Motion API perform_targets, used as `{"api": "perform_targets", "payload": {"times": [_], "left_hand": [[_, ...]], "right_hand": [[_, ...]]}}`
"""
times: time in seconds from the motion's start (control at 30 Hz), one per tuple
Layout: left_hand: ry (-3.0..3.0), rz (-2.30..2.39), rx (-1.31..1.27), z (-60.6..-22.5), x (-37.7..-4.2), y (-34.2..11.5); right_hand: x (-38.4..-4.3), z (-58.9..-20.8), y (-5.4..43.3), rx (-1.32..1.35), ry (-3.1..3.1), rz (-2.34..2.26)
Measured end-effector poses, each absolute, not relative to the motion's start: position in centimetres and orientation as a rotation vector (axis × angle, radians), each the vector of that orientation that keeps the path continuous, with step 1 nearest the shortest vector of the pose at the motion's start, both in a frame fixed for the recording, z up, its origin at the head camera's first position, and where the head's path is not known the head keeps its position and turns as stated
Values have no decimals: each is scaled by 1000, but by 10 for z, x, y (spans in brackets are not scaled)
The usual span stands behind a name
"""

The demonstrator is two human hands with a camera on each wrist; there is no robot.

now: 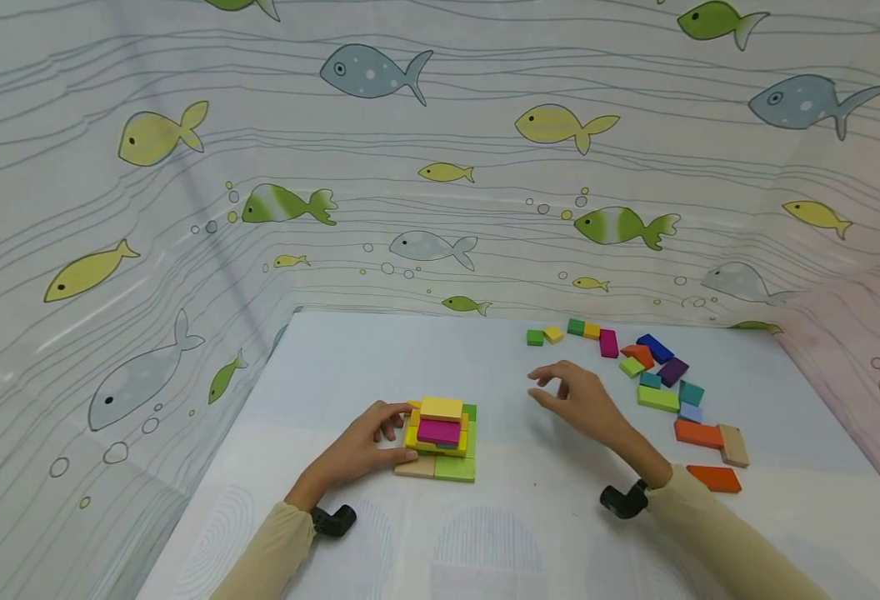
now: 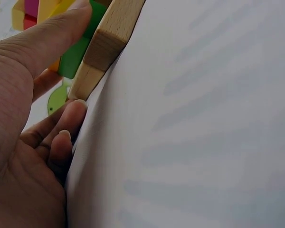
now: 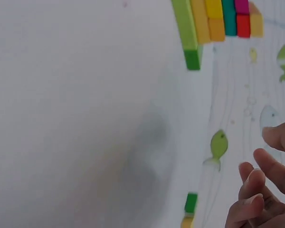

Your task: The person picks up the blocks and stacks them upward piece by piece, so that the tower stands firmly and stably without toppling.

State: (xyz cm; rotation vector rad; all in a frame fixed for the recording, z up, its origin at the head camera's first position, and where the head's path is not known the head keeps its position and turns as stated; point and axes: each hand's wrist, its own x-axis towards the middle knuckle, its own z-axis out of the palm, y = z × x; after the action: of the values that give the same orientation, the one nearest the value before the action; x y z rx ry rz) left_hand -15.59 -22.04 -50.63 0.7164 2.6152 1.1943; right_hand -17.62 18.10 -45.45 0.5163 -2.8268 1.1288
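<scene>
A layered stack of wooden blocks (image 1: 440,432) stands at the middle of the table, with yellow and magenta pieces above a base of green and bare-wood blocks. My left hand (image 1: 368,442) grips the stack's left side, thumb at the near corner and index finger toward the back. In the left wrist view, the thumb (image 2: 61,35) lies against the coloured blocks above a bare-wood block (image 2: 109,40), other fingers curled low beside it. My right hand (image 1: 578,400) hovers to the right of the stack, fingers loosely bent and holding nothing. The right wrist view shows its fingers (image 3: 256,185) apart from the blocks.
Loose blocks lie in a curve along the table's right side, among them a lime block (image 1: 658,398), a purple block (image 1: 672,372) and an orange block (image 1: 698,433). A small green block (image 1: 535,337) lies near the back edge. Fish-patterned sheeting (image 1: 500,250) encloses the white table.
</scene>
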Motion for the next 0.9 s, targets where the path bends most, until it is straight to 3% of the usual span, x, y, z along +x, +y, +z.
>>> {"api": "perform_targets", "payload": {"times": [0.4, 0.67, 0.9], "left_hand": [[2614, 1203, 732, -507, -156, -219], [2605, 1206, 741, -508, -158, -221], [2604, 1206, 726, -511, -158, -222]], "right_hand": [[-153, -469, 328, 80, -2961, 989], [-149, -475, 357, -116, -3127, 934], [-154, -481, 359, -63, -3127, 831]]}}
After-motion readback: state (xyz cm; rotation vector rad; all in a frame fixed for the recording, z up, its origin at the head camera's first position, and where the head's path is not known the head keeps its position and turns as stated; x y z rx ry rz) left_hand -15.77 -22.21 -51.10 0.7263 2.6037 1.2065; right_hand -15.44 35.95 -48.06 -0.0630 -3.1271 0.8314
